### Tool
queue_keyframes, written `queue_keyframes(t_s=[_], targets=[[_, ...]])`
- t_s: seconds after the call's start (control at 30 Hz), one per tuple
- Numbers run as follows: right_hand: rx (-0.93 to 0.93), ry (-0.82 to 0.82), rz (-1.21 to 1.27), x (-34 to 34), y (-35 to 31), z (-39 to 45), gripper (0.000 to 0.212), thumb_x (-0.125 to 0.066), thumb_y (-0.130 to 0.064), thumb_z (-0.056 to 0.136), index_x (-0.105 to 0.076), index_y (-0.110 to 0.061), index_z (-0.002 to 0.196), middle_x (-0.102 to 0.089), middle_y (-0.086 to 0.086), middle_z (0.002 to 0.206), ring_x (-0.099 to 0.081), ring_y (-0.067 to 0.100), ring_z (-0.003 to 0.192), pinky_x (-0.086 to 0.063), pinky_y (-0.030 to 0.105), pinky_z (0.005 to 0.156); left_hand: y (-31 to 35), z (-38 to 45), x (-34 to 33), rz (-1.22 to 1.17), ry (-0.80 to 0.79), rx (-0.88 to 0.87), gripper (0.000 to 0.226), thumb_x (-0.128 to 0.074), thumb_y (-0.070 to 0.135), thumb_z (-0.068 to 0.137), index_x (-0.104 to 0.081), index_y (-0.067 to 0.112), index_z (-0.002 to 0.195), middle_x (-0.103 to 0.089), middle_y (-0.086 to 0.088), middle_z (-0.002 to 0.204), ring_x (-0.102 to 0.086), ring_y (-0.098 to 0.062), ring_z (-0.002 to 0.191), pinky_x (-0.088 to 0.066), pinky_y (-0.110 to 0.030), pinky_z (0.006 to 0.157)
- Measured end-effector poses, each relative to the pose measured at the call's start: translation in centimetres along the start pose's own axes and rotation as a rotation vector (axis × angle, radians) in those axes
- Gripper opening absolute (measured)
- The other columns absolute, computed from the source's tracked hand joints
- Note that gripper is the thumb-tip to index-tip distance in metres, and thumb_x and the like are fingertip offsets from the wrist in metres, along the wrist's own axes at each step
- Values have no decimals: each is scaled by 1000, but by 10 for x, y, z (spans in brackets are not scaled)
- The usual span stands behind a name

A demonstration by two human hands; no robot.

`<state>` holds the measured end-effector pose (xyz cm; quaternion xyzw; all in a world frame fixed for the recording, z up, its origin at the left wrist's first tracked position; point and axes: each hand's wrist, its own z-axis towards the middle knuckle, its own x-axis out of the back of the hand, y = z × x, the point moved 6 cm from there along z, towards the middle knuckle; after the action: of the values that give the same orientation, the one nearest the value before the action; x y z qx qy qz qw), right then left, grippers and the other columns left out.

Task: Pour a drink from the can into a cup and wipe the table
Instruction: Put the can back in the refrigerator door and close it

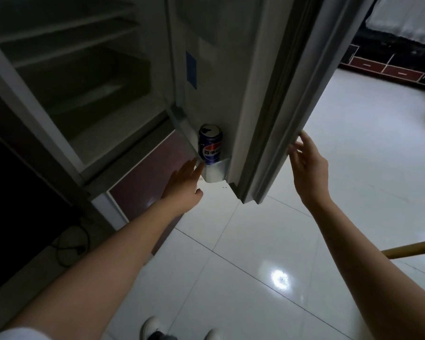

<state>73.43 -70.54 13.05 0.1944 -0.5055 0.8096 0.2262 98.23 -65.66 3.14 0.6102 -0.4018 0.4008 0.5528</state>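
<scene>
A blue drink can point(210, 144) with a red, white and blue logo stands upright in the bottom shelf point(216, 171) of the open fridge door point(263, 99). My left hand point(184, 182) reaches toward it with straight fingers, its fingertips just below and left of the can at the shelf's rail, holding nothing. My right hand point(307, 165) has relaxed fingers, and its fingertips touch the door's outer edge. No cup, cloth or table is in view.
The fridge interior point(79, 77) at upper left has bare shelves. A dark cabinet point(22, 192) and a coiled black cable point(71, 246) lie at the left. Glossy white floor tiles point(280, 253) spread below. A wooden stick point(412, 250) pokes in at the right edge.
</scene>
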Motion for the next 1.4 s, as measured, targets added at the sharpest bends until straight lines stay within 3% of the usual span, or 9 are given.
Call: queue_keyframes(t_s=[0.27, 0.43, 0.73, 0.8, 0.9, 1.0, 1.13, 1.3, 1.4], targets=[[227, -138, 55, -34, -43, -15, 44, -53, -15, 91, -45, -14, 134, -61, 7, 122, -59, 21, 111, -49, 35, 93, -37, -31, 14, -40, 32, 176, 75, -49, 21, 92, -2, 24, 149, -1, -4, 158, -5, -24, 145, -17, -40, 116], [338, -246, 122, -64, -76, -26, 61, -51, -28, 87, -30, -18, 143, -47, 3, 141, -47, 19, 126, -44, 40, 101, -55, -56, 21, -99, 56, 253, 76, -49, 22, 92, 1, 29, 148, 0, -2, 158, -9, -25, 144, -24, -43, 114], [473, -352, 167, -121, -136, -37, 81, -57, -27, 81, -9, -21, 146, -23, 4, 153, -30, 18, 138, -37, 45, 108, -93, -100, 48, -167, 228, 300, 76, -57, 19, 88, -11, 25, 148, -17, -3, 156, -19, -25, 142, -27, -38, 114], [507, -350, 167, -135, -148, -38, 83, -57, -30, 80, -8, -20, 146, -17, 3, 155, -25, 19, 140, -34, 39, 110, -100, -111, 50, -229, 222, 337, 74, -57, 21, 89, -13, 28, 148, -16, -1, 156, -17, -25, 142, -25, -39, 114], [540, -356, 157, -157, -164, -39, 85, -57, -33, 81, -4, -20, 146, -6, -2, 155, -15, 13, 141, -21, 11, 107, -105, -123, 51, -256, 202, 329, 78, -59, 28, 88, -9, 35, 147, -11, 2, 157, -11, -24, 144, -23, -42, 115], [588, -367, 181, -176, -178, -41, 86, -57, -34, 83, 0, -21, 145, 2, -7, 152, -9, 10, 142, -16, 3, 104, -110, -129, 54, -243, 187, 335, 78, -58, 36, 88, -7, 37, 147, -10, 3, 157, -10, -23, 144, -24, -39, 113], [607, -397, 153, -198, -190, -40, 85, -59, -34, 86, 0, -22, 146, 2, -6, 154, -8, 11, 143, -16, 10, 108, -121, -133, 61, -252, 186, 343, 79, -56, 35, 90, -1, 40, 146, -6, 2, 157, -7, -24, 144, -24, -40, 112], [665, -404, 100, -220, -207, -38, 77, -55, -22, 91, -1, -21, 146, 3, -6, 154, -8, 15, 144, -25, 41, 114, -143, -131, 67, -225, 198, 323, 79, -56, 38, 89, 1, 45, 144, -3, 5, 157, -7, -24, 144, -28, -40, 109], [679, -408, 83, -233, -217, -37, 74, -52, -17, 92, -2, -18, 146, 3, -6, 152, -7, 17, 144, -26, 45, 114, -156, -127, 74, -224, 214, 322, 78, -56, 37, 90, -2, 39, 146, -4, 3, 157, -9, -23, 143, -25, -37, 111]])
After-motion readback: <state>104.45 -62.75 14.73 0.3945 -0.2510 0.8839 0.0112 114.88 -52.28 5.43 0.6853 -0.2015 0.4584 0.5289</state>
